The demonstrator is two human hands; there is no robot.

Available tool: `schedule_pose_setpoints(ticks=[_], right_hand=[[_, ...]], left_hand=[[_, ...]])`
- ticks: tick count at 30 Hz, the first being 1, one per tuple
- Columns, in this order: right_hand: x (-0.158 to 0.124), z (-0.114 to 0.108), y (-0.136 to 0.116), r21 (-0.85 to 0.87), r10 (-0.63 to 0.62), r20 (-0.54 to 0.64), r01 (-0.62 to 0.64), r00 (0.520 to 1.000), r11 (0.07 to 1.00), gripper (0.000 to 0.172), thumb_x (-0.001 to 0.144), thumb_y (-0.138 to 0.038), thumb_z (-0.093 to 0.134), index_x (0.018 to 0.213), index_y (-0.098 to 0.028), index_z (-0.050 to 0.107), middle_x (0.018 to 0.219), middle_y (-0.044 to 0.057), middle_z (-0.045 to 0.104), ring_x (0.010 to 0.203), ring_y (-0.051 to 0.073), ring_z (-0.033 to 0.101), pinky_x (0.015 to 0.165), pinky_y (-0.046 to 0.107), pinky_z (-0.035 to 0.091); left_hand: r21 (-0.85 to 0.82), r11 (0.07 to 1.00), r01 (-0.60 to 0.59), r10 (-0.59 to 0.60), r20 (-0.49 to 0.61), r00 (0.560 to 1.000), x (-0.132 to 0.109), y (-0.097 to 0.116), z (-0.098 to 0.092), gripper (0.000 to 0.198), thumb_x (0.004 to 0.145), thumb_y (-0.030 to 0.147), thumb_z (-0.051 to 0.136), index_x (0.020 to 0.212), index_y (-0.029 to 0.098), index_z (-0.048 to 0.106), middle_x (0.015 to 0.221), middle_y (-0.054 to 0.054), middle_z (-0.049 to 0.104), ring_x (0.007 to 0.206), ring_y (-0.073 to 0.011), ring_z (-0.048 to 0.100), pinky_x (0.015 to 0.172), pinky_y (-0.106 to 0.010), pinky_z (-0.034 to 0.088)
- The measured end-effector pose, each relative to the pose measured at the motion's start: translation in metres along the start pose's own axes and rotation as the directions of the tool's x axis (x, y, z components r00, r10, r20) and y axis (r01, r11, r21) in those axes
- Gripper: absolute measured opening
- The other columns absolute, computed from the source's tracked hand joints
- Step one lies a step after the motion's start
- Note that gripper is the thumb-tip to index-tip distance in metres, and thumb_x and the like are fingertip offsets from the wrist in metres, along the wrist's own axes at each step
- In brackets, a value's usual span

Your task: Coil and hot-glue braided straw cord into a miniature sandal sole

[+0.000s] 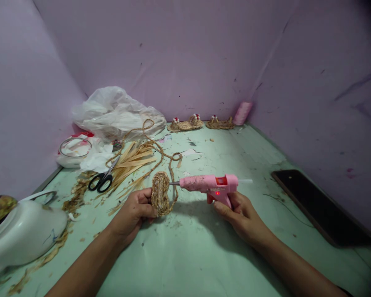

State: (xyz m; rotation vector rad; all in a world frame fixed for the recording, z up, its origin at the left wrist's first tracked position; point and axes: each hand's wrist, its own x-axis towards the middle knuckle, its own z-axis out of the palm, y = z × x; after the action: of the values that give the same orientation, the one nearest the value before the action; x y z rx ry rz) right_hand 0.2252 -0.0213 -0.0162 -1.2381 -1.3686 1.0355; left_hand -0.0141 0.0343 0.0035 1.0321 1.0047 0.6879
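Observation:
My left hand [139, 210] pinches the left edge of a small coiled rope sole [160, 194], shaped like a slipper and held upright above the table. From it a length of braided rope [163, 154] trails back over the table. My right hand [239, 212] grips a pink glue gun [200, 182] by its handle, with a finger at the trigger. The metal nozzle points left, at the right edge of the sole; whether it touches I cannot tell. A red light glows on the gun, and a clear glue stick [246, 181] sticks out of its back.
Black-handled scissors [102, 180] lie on straw strips [132, 159] at the left. Behind are a plastic bag [114, 109], small woven slippers [185, 125] and a pink roll [243, 113]. A white pot [34, 231] stands at the near left, a phone [315, 202] at the right.

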Motion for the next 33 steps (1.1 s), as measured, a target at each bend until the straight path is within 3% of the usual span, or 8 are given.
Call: schedule_pose_setpoints(ticks=[8, 23, 28, 33], right_hand=[[0.001, 0.0, -0.002, 0.006, 0.023, -0.031, -0.023, 0.999, 1.0, 0.019, 0.076, -0.036, 0.058, 0.077, -0.017, 0.058, 0.058, -0.005, 0.041, 0.048, 0.009, 0.031, 0.044, 0.023, 0.025], [0.001, 0.002, 0.009, -0.002, -0.023, -0.062, 0.023, 0.998, 1.0, 0.024, 0.077, -0.041, 0.059, 0.077, -0.017, 0.059, 0.065, -0.001, 0.052, 0.055, 0.012, 0.044, 0.047, 0.023, 0.035], [0.006, -0.004, -0.005, -0.064, 0.087, -0.162, -0.098, 0.983, 0.993, 0.027, 0.076, -0.042, 0.059, 0.087, -0.017, 0.06, 0.065, 0.0, 0.058, 0.05, 0.012, 0.046, 0.045, 0.024, 0.039], [0.03, -0.03, 0.002, -0.063, 0.247, -0.361, -0.288, 0.899, 0.956, 0.025, 0.076, -0.044, 0.055, 0.075, -0.019, 0.058, 0.052, -0.001, 0.053, 0.041, 0.013, 0.048, 0.04, 0.026, 0.042]], left_hand=[[-0.008, 1.0, 0.019, -0.019, 0.018, 1.0, 0.001, -0.005, -0.002, 0.021, 0.044, 0.012, 0.061, 0.065, 0.013, 0.061, 0.057, 0.0, 0.059, 0.047, -0.0064, 0.04, 0.041, -0.018, 0.025], [0.001, 1.0, 0.029, -0.029, 0.1, 0.995, 0.0, -0.003, -0.002, 0.031, 0.044, 0.013, 0.061, 0.075, 0.011, 0.067, 0.061, -0.002, 0.061, 0.05, -0.0084, 0.041, 0.046, -0.02, 0.025], [0.048, 0.994, 0.103, -0.106, 0.065, 0.992, -0.004, 0.002, 0.001, 0.024, 0.044, 0.012, 0.061, 0.068, 0.012, 0.064, 0.056, 0.001, 0.056, 0.045, -0.0059, 0.036, 0.04, -0.018, 0.023], [0.184, 0.968, 0.172, -0.17, -0.028, 0.985, -0.01, 0.009, 0.006, 0.023, 0.047, 0.015, 0.06, 0.07, 0.012, 0.062, 0.056, 0.002, 0.052, 0.043, -0.0056, 0.034, 0.038, -0.018, 0.025]])
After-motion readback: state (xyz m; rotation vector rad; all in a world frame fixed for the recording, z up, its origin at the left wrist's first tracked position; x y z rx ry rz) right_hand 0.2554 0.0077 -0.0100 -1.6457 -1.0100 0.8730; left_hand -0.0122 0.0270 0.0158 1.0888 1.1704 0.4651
